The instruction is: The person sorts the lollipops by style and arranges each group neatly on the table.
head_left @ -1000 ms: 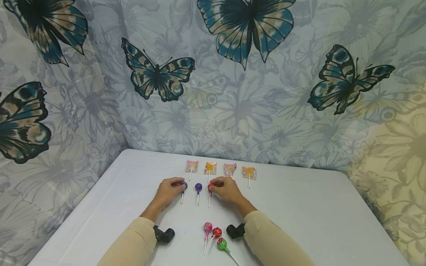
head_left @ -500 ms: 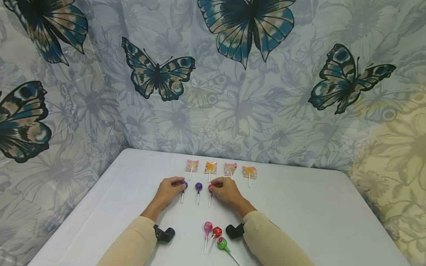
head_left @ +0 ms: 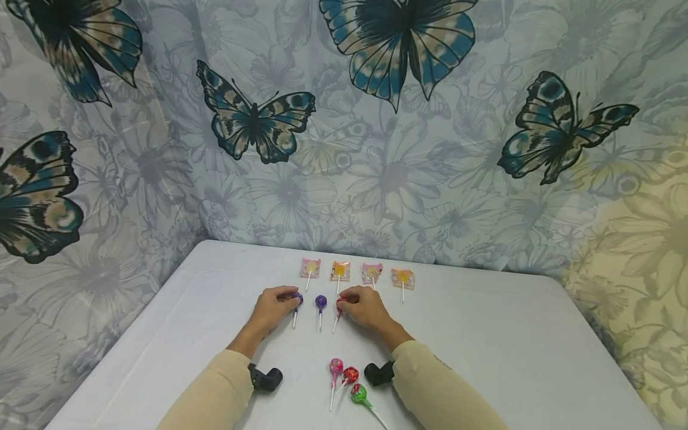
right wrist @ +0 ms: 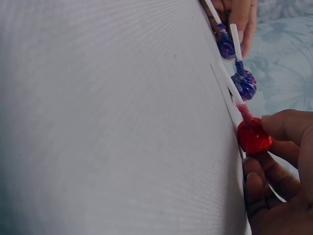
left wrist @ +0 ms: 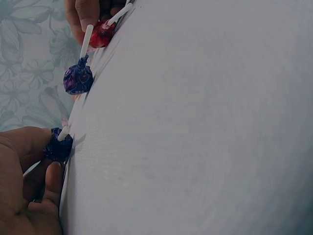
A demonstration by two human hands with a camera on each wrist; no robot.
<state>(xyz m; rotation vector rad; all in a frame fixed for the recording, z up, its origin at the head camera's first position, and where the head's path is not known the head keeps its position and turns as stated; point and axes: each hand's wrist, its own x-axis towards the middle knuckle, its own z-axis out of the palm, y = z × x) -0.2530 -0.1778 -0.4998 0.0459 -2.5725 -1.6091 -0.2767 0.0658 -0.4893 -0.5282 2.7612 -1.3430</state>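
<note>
- A white table (head_left: 484,340) stands before a grey-blue floral backdrop (head_left: 161,185) printed with large dark butterflies (head_left: 255,125).
- The left-hand grip (head_left: 273,307) pinches the head of a purple lollipop (left wrist: 57,148) between thumb and fingers, its white stick pointing back toward the person.
- The right-hand grip (head_left: 365,306) pinches the head of a red lollipop (right wrist: 254,138) the same way; its stick slants a little leftward at the near end.
- Between the two hands, touching neither, lies a second purple lollipop (head_left: 321,302), stick toward the person.
- Just beyond the hands is a row of four flat lollipops in clear printed wrappers: pink (head_left: 310,268), orange (head_left: 340,271), pink (head_left: 371,273) and orange (head_left: 403,278). The right hand partly hides the third one's stick.
- Nearer the person, between the forearms, are three round lollipops: pink (head_left: 335,365), red (head_left: 351,375) and green (head_left: 358,393), close together.
- Beige sleeves (head_left: 446,388) cover the forearms, and a black device (head_left: 267,380) sits at each wrist.
</note>
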